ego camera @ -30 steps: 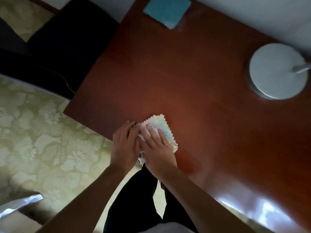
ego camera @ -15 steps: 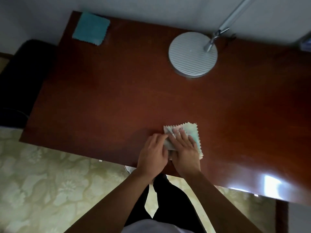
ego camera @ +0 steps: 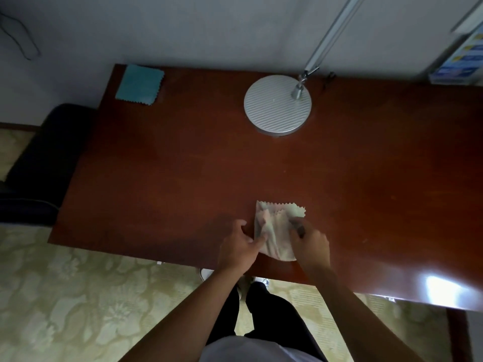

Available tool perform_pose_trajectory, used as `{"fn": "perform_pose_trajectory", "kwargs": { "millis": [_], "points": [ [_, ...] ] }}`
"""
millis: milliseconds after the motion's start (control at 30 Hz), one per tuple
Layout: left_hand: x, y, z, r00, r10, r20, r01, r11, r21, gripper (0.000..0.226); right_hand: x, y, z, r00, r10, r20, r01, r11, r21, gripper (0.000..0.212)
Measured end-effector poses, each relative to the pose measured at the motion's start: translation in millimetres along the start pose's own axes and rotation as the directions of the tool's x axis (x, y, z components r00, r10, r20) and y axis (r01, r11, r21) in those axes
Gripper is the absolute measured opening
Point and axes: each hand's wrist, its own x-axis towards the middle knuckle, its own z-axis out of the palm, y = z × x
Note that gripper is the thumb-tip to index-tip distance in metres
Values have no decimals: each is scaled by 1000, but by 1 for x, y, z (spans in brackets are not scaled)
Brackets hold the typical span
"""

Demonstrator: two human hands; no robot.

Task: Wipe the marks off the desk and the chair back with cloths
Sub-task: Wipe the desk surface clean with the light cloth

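Pale cloth (ego camera: 277, 231): bunched on desk (ego camera: 183, 165), near front edge, well in front of lamp (ego camera: 277, 104). Pinched by left hand (ego camera: 241, 246) and right hand (ego camera: 309, 240), fingers closed on edges. Best flattened before wiping. Teal cloth (ego camera: 139, 84): far left of lamp, untouched.

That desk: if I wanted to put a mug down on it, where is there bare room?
Broad bare wood lies on the desk between the blue cloth at the far left corner and the lamp base, and to the right of the lamp base. The near edge is crowded: both hands, left and right, grip the pale cloth.
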Motion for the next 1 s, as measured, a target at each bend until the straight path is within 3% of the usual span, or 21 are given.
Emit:
{"fn": "perform_pose_trajectory", "kwargs": {
  "millis": [133,200,333,433,667,767,900,1000],
  "points": [
    [-4,1,5,999,44,-6,-44,996,73,31,-13,-1,8,999,-31,38,37,982,-184,44],
    [-4,2,8,999,35,-4,-34,994,106,24,-13,-6,12,998,38,42,-28,974,-225,50],
    [-3,3,9,1000,2,22,-4,996,91,19,-3,-7,10,991,120,54,-121,993,17,19],
    [-3,5,6,999,-23,32,22,999,38,7,1,-1,-1,993,119,-17,-115,982,152,13],
    [0,5,-2,995,-51,87,44,995,87,27,8,14,-11,981,106,-160,-85,987,134,11],
    [0,2,-4,994,-45,98,36,995,95,27,12,11,-7,984,133,-120,-121,988,99,10],
    [-2,-1,-13,1000,2,-10,0,989,148,26,14,6,-6,998,28,-64,-26,999,36,7],
    [2,8,-23,975,143,-167,-94,957,273,30,19,-1,-5,996,-88,-30,87,996,-31,5]
  ]
}}
